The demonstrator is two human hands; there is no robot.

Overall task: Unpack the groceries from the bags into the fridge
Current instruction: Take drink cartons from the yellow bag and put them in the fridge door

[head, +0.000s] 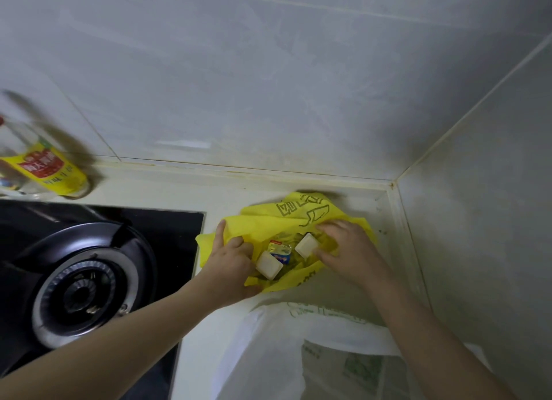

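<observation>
A yellow plastic bag (286, 217) lies open on the counter in the corner by the tiled walls. My left hand (231, 265) reaches into its left side and grips a small white square pack (268, 265). My right hand (349, 250) is in the right side and pinches a second white square pack (307, 244). Between the two packs, inside the bag, lies a small yellow packet (279, 250) with red and blue print. A white plastic bag (313, 355) with green print sits nearer to me, partly under my right forearm.
A black gas hob (98, 268) with a round burner fills the left side. A clear bottle with a yellow and red label (44, 169) stands behind it against the wall. The pale counter (203, 325) runs between the hob and the bags.
</observation>
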